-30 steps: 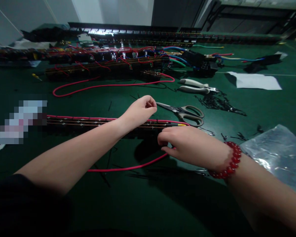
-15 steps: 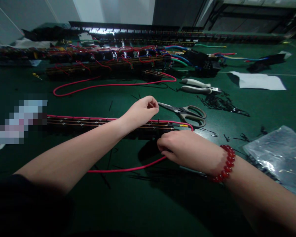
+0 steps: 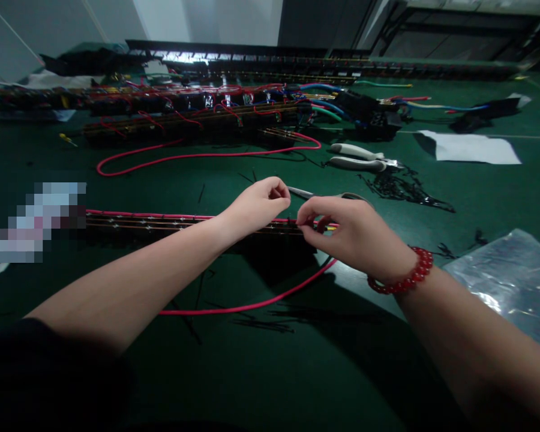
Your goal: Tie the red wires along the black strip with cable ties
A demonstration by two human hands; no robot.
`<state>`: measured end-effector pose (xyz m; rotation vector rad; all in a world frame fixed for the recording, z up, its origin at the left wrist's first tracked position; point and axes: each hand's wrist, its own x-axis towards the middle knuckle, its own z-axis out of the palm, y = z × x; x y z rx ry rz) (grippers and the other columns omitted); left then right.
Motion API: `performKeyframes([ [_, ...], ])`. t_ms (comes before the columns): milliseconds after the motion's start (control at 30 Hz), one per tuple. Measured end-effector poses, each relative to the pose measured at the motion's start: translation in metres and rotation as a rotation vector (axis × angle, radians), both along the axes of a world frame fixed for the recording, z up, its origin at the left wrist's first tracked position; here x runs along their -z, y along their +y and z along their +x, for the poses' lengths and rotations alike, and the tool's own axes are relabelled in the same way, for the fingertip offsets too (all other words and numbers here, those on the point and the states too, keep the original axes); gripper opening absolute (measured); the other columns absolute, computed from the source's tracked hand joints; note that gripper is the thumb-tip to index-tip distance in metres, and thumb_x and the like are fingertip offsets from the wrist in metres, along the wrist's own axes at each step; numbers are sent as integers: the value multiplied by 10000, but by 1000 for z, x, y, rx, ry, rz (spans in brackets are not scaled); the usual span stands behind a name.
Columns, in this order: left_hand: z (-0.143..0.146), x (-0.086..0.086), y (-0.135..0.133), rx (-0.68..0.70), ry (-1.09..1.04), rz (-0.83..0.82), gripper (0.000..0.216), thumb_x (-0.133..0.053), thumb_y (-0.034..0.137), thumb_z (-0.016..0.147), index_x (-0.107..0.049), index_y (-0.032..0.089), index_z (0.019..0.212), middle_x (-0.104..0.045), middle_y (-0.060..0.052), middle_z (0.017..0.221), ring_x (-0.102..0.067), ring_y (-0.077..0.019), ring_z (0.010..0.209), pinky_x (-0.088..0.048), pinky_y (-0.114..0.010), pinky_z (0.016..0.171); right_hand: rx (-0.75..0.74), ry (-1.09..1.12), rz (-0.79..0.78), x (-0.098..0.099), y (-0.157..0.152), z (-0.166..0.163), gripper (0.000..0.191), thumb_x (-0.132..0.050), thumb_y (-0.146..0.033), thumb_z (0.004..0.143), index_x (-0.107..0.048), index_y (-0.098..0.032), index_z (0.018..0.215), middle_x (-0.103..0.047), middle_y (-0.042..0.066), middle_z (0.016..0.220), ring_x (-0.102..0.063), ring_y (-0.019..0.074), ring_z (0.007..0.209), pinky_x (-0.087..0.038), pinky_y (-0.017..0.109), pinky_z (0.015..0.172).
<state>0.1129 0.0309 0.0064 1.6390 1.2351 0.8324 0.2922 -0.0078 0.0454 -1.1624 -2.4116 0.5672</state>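
A long black strip (image 3: 162,227) with red wire and metal contacts along its top lies across the green table in front of me. My left hand (image 3: 257,206) rests curled on its right part, fingertips pinched together. My right hand (image 3: 346,231), with a red bead bracelet at the wrist, is closed at the strip's right end, pinching the red wire (image 3: 252,305) near its yellow-tipped end. That wire loops down toward me and back to the left. What the left fingertips pinch is too small to make out.
Scissors (image 3: 303,193) lie just behind my hands, partly hidden. Grey-handled pliers (image 3: 357,157) and black offcuts (image 3: 400,186) lie further right. More wired strips (image 3: 193,117) fill the back. White paper (image 3: 472,147) is at right, a plastic bag (image 3: 513,282) at near right.
My right hand rose from the table beside the strip's near edge up to the strip's right end and took the red wire's end. The wire's loop shifted right. The left hand stayed put.
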Motion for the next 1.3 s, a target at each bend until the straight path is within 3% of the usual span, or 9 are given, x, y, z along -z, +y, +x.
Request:
performKeyframes([
  [267,0,-3,-2,23,25,3,48,-557,131,777,-580,167,754,-587,22,718,-539,-125,700,-393,-267,680,145,376,-356,18,13,3,50,-650,-182,726,-632,-177,772,-632,-6,699,-575,129,629,-444,250,570],
  [467,0,0,-1,27,34,1,44,-553,136,790,-570,168,765,-583,23,720,-535,-118,689,-394,-255,669,147,405,-428,20,14,3,71,-656,-175,705,-631,-169,771,-621,-12,693,-557,120,629,-424,243,573],
  [567,-3,-6,-3,37,109,86,54,-531,153,827,-574,172,801,-612,7,771,-559,-125,729,-410,-253,687,153,405,-438,21,15,3,72,-653,-178,703,-630,-172,771,-624,-9,700,-561,126,639,-426,249,583],
  [633,-4,-18,-10,55,241,224,77,-513,160,849,-588,179,856,-644,-9,837,-581,-140,785,-419,-261,724,154,414,-448,22,15,4,79,-653,-177,697,-623,-175,770,-630,-4,716,-567,132,658,-436,259,605],
  [733,-5,-46,-32,136,630,411,125,-518,238,881,-625,179,856,-664,-52,831,-608,-205,829,-417,-305,744,143,464,-477,22,16,4,103,-654,-177,681,-603,-180,770,-625,-3,728,-565,138,678,-442,270,629],
  [867,1,-72,-71,397,997,306,322,-501,400,916,-687,184,766,-679,-99,720,-657,-275,732,-440,-357,689,161,538,-443,22,16,3,82,-633,-166,673,-570,-184,722,-572,-22,694,-510,118,644,-397,255,594],
  [1033,12,-59,-93,685,1078,197,251,-615,405,864,-725,181,891,-727,-136,857,-692,-292,774,-468,-342,618,218,678,-481,22,15,3,99,-614,-141,662,-537,-194,694,-513,-43,647,-450,93,576,-350,243,540],
  [1133,16,-46,-92,709,1110,195,187,-630,265,841,-716,179,983,-732,-137,921,-701,-302,816,-499,-358,622,235,727,-524,22,16,3,89,-606,-139,662,-559,-194,715,-510,-46,640,-448,90,559,-340,242,522],
  [1300,13,-37,-89,721,1059,272,115,-623,164,785,-702,158,868,-719,-116,809,-700,-266,733,-503,-319,583,256,680,-554,22,17,2,76,-587,-152,651,-628,-180,708,-535,-34,636,-443,93,559,-328,245,516],
])
